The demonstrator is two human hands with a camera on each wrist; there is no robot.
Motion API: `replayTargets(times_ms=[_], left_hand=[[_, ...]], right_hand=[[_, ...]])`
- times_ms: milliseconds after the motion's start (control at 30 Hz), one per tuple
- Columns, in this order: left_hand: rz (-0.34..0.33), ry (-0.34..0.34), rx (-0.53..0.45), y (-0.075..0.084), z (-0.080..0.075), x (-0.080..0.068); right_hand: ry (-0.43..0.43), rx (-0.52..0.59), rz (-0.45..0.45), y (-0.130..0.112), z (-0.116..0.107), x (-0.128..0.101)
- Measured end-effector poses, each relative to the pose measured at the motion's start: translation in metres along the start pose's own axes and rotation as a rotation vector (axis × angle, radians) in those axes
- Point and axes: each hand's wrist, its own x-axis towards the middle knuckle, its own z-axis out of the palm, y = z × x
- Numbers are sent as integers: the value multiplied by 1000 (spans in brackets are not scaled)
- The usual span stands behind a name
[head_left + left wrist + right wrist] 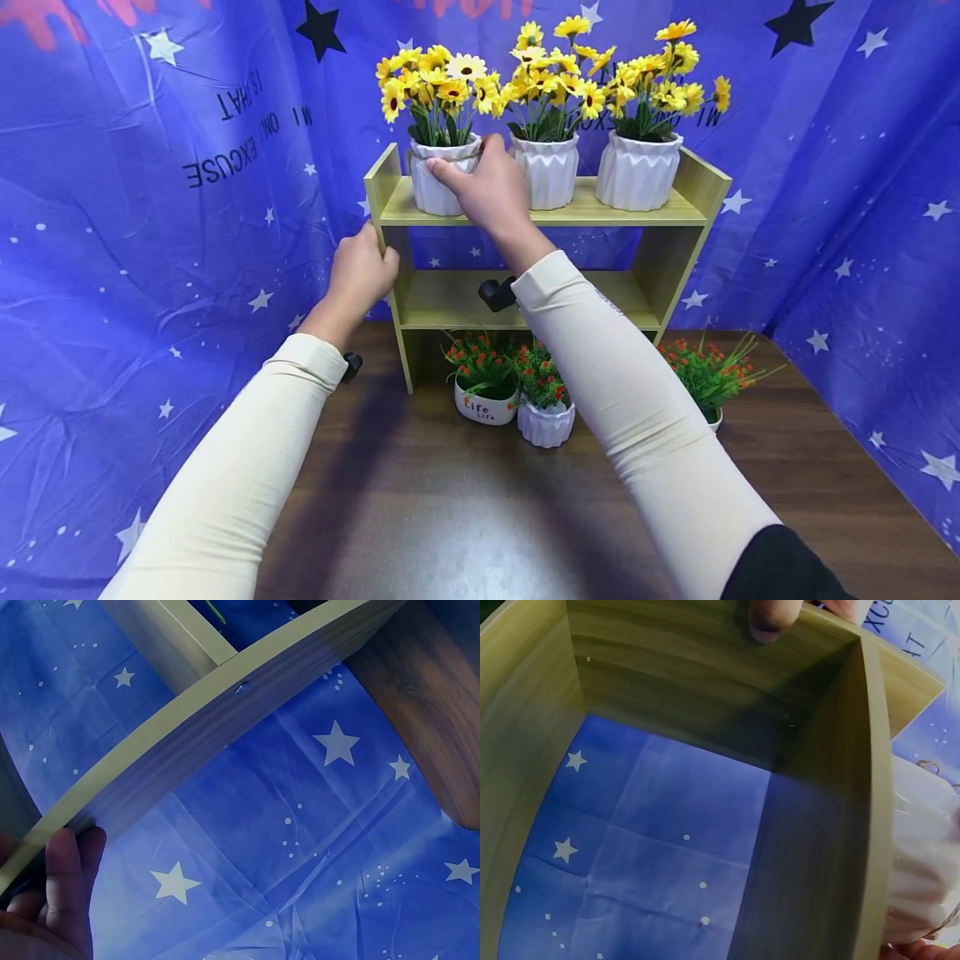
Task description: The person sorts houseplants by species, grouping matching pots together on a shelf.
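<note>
A two-tier wooden shelf (570, 215) stands on a dark table (450, 500). Its top board carries three white ribbed pots of yellow flowers. My right hand (480, 179) grips the leftmost pot (431, 187), thumb across its front and fingers round its right side. In the right wrist view that pot (922, 855) shows white beside the shelf's board (870, 825). My left hand (363, 271) holds the shelf's left side panel (382, 187) at mid height. The left wrist view shows its fingers (67, 877) curled on the panel's edge (195, 727).
The middle pot (546, 171) and right pot (637, 171) stand close beside the held one. Under the shelf sit small pots of red-flowered greenery (486, 387) (545, 408), and another (708, 379) at the right. A blue starred cloth (150, 250) surrounds the table.
</note>
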Motion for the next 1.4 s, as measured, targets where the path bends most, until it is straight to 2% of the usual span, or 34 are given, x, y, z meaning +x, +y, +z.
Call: replayTargets(times_ms=[200,400,633,800,1033,1267,1400], left_hand=[[7,2,3,1,3,-1],[-3,4,-7,1,3,-1],[-12,4,1,-1,2,-1],[2,11,-5,-2,3,-1],[6,3,-14,1,4,-1],[7,8,-9,1,2,-3],[5,9,-5,2,3,-2]], right_hand=[[6,84,-11,10,1,-3],[10,281,-73,19,-14,-29],[143,345,-221,41,-28,-65],[196,369,-248,71,-39,-90],[283,387,-212,124,-61,-120],[352,324,-65,174,-79,-153],[363,270,9,198,-86,-174]])
